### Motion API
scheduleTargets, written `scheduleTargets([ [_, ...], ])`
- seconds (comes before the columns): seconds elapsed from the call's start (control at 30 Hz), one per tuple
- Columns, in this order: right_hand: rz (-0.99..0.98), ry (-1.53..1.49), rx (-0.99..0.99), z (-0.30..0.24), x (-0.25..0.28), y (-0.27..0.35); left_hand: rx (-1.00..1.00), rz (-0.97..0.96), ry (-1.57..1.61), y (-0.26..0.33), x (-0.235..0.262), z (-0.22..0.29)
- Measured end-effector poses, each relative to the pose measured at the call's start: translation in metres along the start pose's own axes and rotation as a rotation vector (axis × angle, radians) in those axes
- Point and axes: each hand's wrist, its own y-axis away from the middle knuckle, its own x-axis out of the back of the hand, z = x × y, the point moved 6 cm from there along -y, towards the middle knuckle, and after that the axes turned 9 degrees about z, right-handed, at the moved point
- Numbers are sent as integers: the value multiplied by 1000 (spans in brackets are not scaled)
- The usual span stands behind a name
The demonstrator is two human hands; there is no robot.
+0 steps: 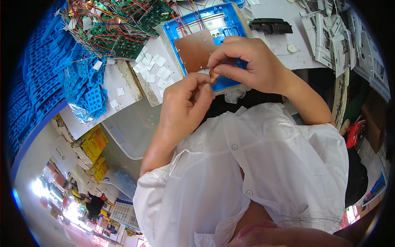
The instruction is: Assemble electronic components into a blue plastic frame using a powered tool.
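Observation:
My left hand (185, 101) and my right hand (253, 64) meet over the near edge of a blue plastic housing (232, 20). Both have thumb and forefinger pinched together at a small copper-coloured piece (213, 76), which looks like a scrap of foil or tape; the fingers partly hide it. Inside the housing, just beyond my fingertips, lies a flat copper-brown board (195, 49). Red and dark wires (183, 25) run to the housing from the far left.
Small white squares (154, 68) are scattered left of the housing. Beyond them, green circuit boards (127, 47) lie tangled in wires. Blue plastic parts (92, 96) pile up at the left. A black plastic module (270, 26) and grey-white plastic frames (329, 39) are on the right.

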Motion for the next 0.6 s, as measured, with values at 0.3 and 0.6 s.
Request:
scheduleTargets([
  [0.3,-18,27,-31,0,-2,0,-53,105,11,0,-1,1],
  [0.6,1,8,-15,0,-3,-1,-70,109,-11,-1,0,-3],
])
